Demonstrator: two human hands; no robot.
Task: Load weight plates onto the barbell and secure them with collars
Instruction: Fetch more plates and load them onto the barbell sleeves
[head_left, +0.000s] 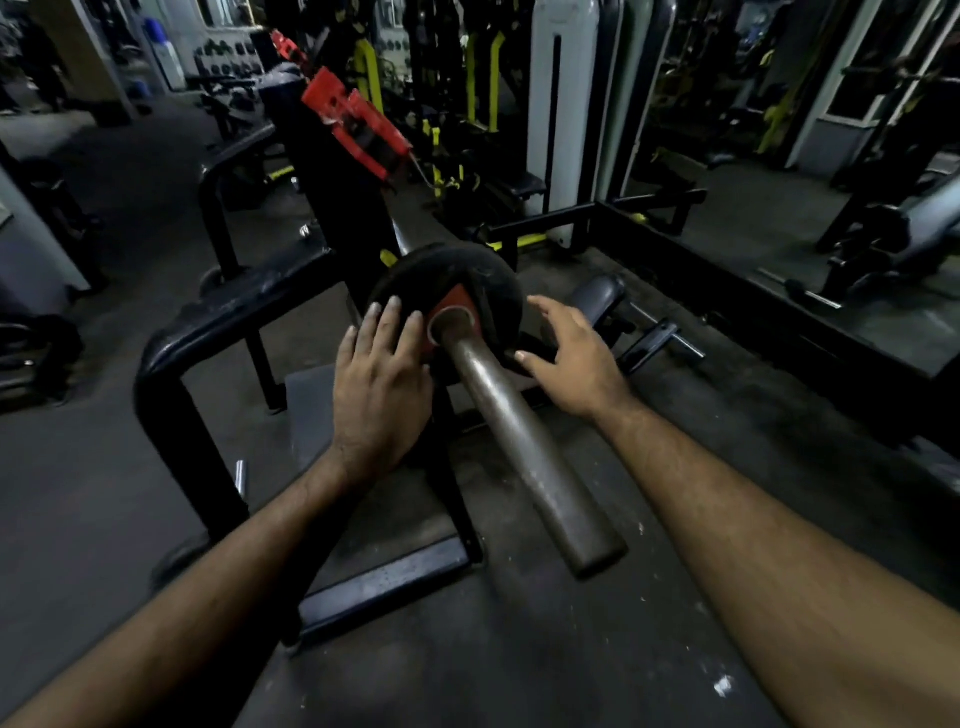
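Observation:
A grey steel barbell sleeve (524, 447) points toward me from the middle of the view. A small black weight plate (470, 273) with a red centre sits far up on that sleeve. My left hand (382, 379) lies flat against the plate's left face, fingers spread. My right hand (569, 358) is at the plate's right edge with fingers apart; its fingertips touch or nearly touch the rim. Neither hand wraps around anything. No collar is visible on the sleeve.
A black tubular rack frame (228, 317) runs along the left of the bar. A red bracket (353, 124) sits on a black upright behind the plate. A flat dark base plate (374, 525) lies under the bar. Gym machines stand at the back.

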